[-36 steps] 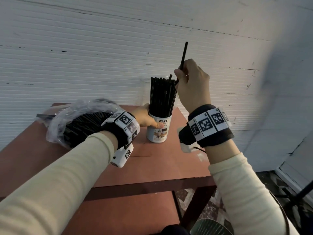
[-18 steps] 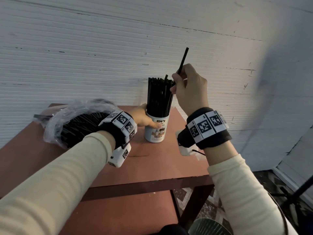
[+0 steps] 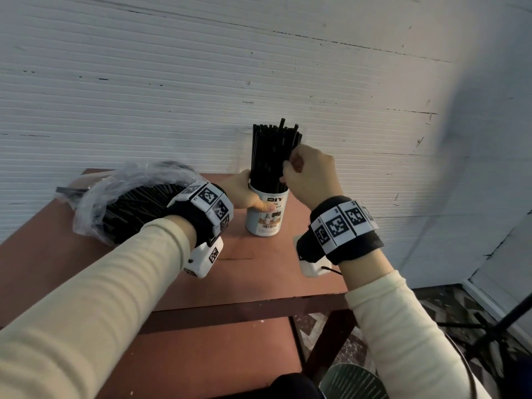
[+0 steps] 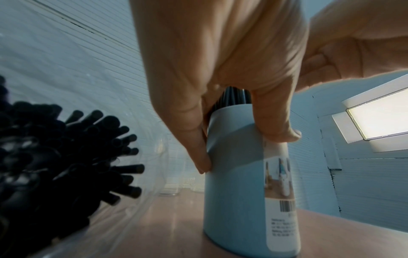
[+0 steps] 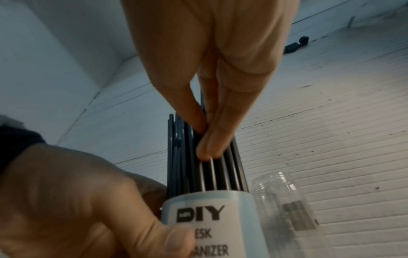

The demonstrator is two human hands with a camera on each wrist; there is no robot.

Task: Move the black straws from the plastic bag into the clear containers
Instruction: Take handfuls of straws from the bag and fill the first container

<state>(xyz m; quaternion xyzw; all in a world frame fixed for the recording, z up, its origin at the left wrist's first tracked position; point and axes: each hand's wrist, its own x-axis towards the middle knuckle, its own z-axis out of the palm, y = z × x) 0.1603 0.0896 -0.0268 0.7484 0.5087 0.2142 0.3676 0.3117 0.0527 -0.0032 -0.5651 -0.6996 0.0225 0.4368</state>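
A reddish-brown table (image 3: 178,286) fills the lower left of the head view, against a white ribbed wall (image 3: 201,82). A black stand (image 3: 501,326) crosses the lower right corner.

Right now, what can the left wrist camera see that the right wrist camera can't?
Only the left wrist view shows the open ends of the black straws in the plastic bag, and a barcode on the cup's label. Only the right wrist view shows the right hand pinching a straw in the bundle, the "DIY" lettering, and a clear container beside the cup. Both show the left hand gripping the cup.
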